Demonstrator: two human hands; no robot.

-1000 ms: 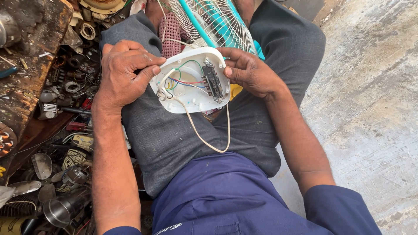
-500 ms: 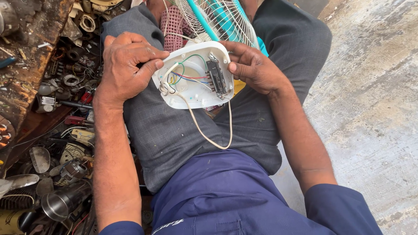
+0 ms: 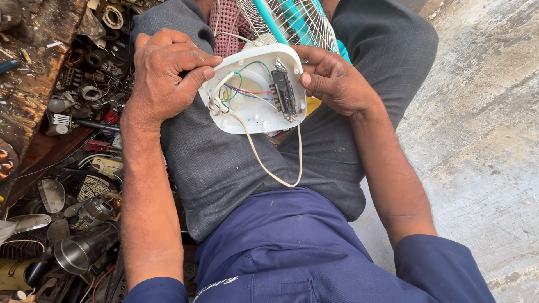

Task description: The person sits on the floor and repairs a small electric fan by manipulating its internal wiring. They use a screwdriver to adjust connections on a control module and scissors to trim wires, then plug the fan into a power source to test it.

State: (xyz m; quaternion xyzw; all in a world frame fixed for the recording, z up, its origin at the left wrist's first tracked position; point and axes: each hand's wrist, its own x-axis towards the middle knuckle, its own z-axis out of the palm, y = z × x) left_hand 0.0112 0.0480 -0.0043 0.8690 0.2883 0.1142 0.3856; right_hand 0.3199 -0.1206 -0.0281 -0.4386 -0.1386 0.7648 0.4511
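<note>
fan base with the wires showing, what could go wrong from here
1. The left hand pinches at the thin coloured wires inside the white fan base; a tug might pull one off the black switch block.
2. The base rests on the lap, held only at its edges by both hands, the right hand included, so it could slip.
3. The cream cord hangs in a loop and may snag.

I take this for a small repair workshop, worked at ground level. From seven to eleven o'clock I see a heap of salvaged parts (image 3: 73,168): loose wires, metal rings, small motor pieces and a shiny metal cup (image 3: 84,249). At ten o'clock sits a worn, stained wooden board (image 3: 33,67). From one to five o'clock runs a bare, rough concrete floor (image 3: 483,140). At twelve o'clock stands a wire fan guard (image 3: 292,22).
</note>
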